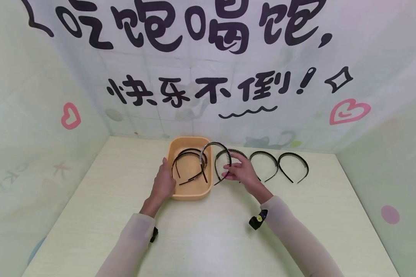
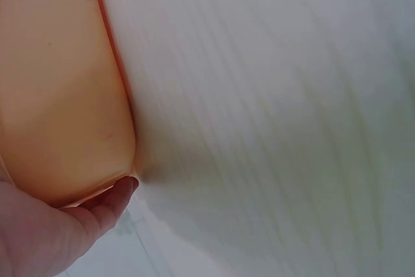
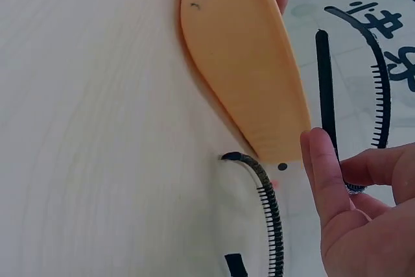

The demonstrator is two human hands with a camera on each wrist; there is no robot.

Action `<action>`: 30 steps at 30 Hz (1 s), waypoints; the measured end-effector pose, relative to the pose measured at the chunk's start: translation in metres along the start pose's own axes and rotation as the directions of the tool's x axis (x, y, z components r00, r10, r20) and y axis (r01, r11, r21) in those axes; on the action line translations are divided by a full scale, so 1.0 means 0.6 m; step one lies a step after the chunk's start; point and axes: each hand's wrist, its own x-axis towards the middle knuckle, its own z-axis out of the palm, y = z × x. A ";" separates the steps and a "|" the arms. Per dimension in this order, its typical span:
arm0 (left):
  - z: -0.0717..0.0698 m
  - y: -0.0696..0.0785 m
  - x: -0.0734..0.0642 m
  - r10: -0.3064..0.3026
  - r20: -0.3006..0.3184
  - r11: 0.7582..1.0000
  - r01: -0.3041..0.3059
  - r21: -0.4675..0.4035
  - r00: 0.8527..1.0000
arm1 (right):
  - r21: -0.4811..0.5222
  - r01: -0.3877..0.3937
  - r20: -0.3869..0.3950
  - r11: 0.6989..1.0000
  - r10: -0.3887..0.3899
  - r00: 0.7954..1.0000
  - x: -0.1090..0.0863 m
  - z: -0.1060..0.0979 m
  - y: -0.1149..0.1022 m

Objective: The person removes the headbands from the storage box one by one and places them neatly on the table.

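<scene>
My right hand (image 1: 242, 171) pinches a black toothed headband (image 1: 213, 143) between thumb and fingers, holding it upright just beyond the right rim of an orange plastic bin (image 1: 190, 197). In the right wrist view this headband (image 3: 327, 82) stands clear of the table, its two ends pointing away from the palm. On the bin's left side, my left hand (image 1: 164, 181) grips the wall; the left wrist view shows its fingertips (image 2: 123, 189) curled at the bin's lower corner. Inside the bin lie two similar black headbands (image 1: 188, 154), overlapping each other.
Right of the bin, more black headbands lie in a row: one partly behind my right hand, a second headband (image 1: 263, 152), and a third headband (image 1: 294, 154) farthest right. The pale table (image 1: 208, 238) meets a printed wall sheet (image 1: 194, 127) at the back, with side panels left and right.
</scene>
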 end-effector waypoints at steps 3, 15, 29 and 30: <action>-0.001 -0.001 0.000 -0.002 0.000 1.000 0.002 0.000 1.000 | -0.014 -0.018 0.015 1.000 0.018 1.000 -0.009 -0.012 0.005; 0.000 -0.003 -0.001 -0.001 0.006 1.000 0.001 -0.018 1.000 | -0.076 -0.048 0.036 0.996 0.051 0.998 -0.042 -0.050 0.029; 0.003 -0.004 0.000 -0.001 0.007 1.000 0.001 -0.019 1.000 | -0.134 -0.057 0.031 0.989 0.062 0.998 -0.072 -0.081 0.060; 0.003 -0.005 0.000 -0.001 0.007 1.000 0.001 -0.020 1.000 | -0.136 -0.060 0.032 0.989 0.065 0.997 -0.072 -0.082 0.062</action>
